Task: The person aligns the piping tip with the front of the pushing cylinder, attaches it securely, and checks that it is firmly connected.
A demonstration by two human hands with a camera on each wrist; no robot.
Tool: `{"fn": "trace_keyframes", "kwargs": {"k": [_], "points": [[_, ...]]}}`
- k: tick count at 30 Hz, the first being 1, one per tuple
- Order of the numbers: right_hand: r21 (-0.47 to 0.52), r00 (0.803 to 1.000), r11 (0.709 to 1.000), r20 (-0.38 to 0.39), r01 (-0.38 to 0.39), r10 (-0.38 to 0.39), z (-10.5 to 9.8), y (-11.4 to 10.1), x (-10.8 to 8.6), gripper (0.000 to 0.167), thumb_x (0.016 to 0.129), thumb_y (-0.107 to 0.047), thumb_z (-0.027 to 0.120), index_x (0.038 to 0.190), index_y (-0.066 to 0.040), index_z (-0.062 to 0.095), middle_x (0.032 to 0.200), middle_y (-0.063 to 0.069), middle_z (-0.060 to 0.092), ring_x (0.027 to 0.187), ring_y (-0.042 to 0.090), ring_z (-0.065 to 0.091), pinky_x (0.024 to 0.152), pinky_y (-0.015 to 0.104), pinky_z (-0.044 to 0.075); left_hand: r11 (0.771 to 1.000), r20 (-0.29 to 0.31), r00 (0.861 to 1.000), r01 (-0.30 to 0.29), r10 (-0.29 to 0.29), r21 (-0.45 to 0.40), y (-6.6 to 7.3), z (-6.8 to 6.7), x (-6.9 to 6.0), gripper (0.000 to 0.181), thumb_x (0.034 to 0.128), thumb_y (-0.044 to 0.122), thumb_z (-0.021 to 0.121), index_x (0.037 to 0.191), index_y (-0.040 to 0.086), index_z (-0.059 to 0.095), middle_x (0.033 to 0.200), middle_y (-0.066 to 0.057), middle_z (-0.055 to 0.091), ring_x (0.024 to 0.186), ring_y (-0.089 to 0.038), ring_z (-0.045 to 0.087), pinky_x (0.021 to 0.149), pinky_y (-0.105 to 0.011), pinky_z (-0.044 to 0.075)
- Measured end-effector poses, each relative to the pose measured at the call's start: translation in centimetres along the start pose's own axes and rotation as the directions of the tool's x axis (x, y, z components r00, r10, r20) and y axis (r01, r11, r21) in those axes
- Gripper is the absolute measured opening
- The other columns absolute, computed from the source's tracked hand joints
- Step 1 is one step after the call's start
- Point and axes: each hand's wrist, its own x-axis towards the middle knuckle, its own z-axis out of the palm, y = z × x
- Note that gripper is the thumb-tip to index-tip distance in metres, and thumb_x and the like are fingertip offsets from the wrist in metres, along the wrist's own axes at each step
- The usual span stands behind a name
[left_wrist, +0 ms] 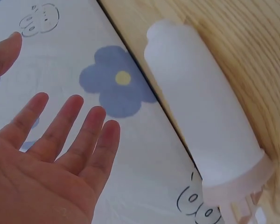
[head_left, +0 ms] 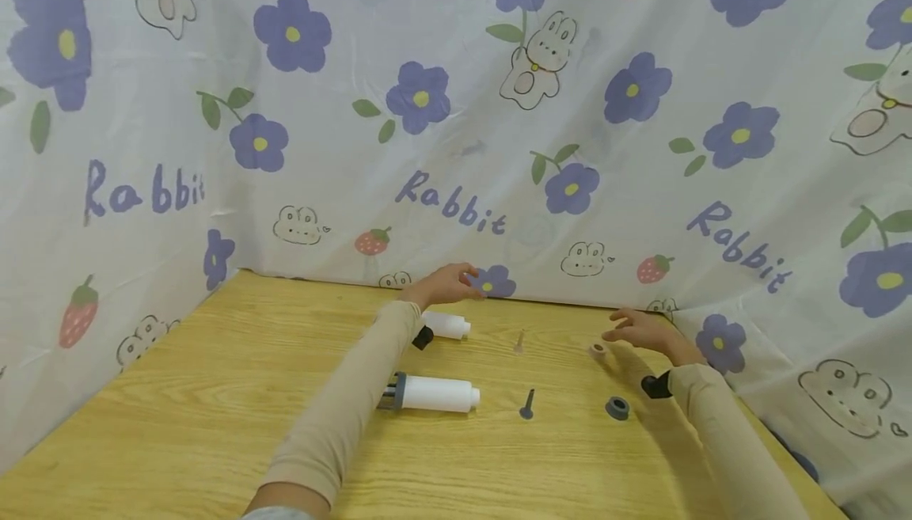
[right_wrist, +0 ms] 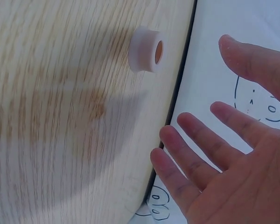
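My left hand point(head_left: 449, 284) hovers over the far part of the table, fingers spread and holding nothing. Below it lies a white cylinder point(left_wrist: 196, 102) with a pale pink collar and prongs at one end; my sleeve partly covers it in the head view. Off to the right, my right hand point(head_left: 644, 330) is raised with loose fingers, touching nothing. A small pale pink ring point(right_wrist: 147, 50) sits on the table nearest to it. Closer to me lies a second white cylinder point(head_left: 438, 394) with a dark grey pronged collar, partly behind my left forearm.
A dark grey ring point(head_left: 617, 408) lies at the right. Between the cylinders and rings are a dark grey pin-like piece point(head_left: 528, 404) with a round base and a similar pale one point(head_left: 519, 342). A patterned curtain point(head_left: 456, 108) hangs along the wooden table's point(head_left: 285, 330) far edge.
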Motion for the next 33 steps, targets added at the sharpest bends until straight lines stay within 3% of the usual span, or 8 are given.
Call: {"fn": "trace_keyframes", "kwargs": {"k": [7, 17, 24, 28, 33], "points": [[-0.023, 1.0, 1.0, -0.006, 0.003, -0.003, 0.1, 0.7, 0.2, 0.067, 0.098, -0.031, 0.061, 0.143, 0.012, 0.035, 0.141, 0.04, 0.042, 0.126, 0.054, 0.048, 0.098, 0.058, 0.047, 1.0, 0.032, 0.999, -0.01, 0.009, 0.026, 0.3, 2.1, 0.3, 0.057, 0.0954, 0.034, 0.066, 0.145, 0.01, 0.05, 0.144, -0.02, 0.052, 0.131, -0.035, 0.052, 0.107, -0.05, 0.044], [-0.051, 1.0, 0.999, 0.009, 0.018, -0.017, 0.2, 0.3, 0.2, 0.067, 0.099, -0.035, 0.059, 0.143, 0.011, 0.037, 0.14, 0.037, 0.047, 0.127, 0.052, 0.047, 0.098, 0.059, 0.046, 0.999, 0.097, 0.995, -0.041, 0.037, 0.036, 1.6, 5.0, 2.1, 0.058, 0.0959, 0.038, 0.065, 0.144, 0.009, 0.051, 0.148, -0.016, 0.051, 0.135, -0.031, 0.05, 0.108, -0.047, 0.044], [-0.063, 0.996, 0.994, 0.027, 0.084, -0.083, 0.6, -0.1, -0.3, 0.07, 0.098, -0.04, 0.059, 0.139, 0.013, 0.041, 0.14, 0.04, 0.045, 0.125, 0.054, 0.047, 0.098, 0.061, 0.044, 0.996, 0.116, 0.993, 0.009, -0.02, 0.092, 2.1, 6.0, 1.8, 0.053, 0.0993, 0.036, 0.06, 0.145, 0.011, 0.05, 0.152, -0.012, 0.046, 0.132, -0.031, 0.052, 0.102, -0.047, 0.049], [-0.077, 0.994, 0.991, 0.014, 0.114, -0.113, 0.8, -0.1, -0.3, 0.068, 0.098, -0.039, 0.058, 0.137, 0.014, 0.043, 0.138, 0.04, 0.046, 0.122, 0.054, 0.049, 0.097, 0.061, 0.045, 0.999, 0.149, 0.988, 0.036, -0.04, 0.029, 2.7, 6.8, 1.9, 0.052, 0.0998, 0.034, 0.06, 0.145, 0.009, 0.049, 0.152, -0.014, 0.045, 0.132, -0.035, 0.051, 0.107, -0.052, 0.045], [-0.044, 0.998, 0.997, -0.004, 0.067, -0.068, 1.1, -0.2, 0.0, 0.061, 0.098, -0.03, 0.059, 0.139, 0.013, 0.043, 0.141, 0.039, 0.045, 0.127, 0.054, 0.047, 0.102, 0.062, 0.042, 0.996, 0.183, 0.979, 0.092, -0.089, -0.007, 3.0, 8.3, 2.6, 0.054, 0.0987, 0.034, 0.061, 0.144, 0.007, 0.049, 0.147, -0.015, 0.05, 0.129, -0.038, 0.054, 0.106, -0.053, 0.045]]}}
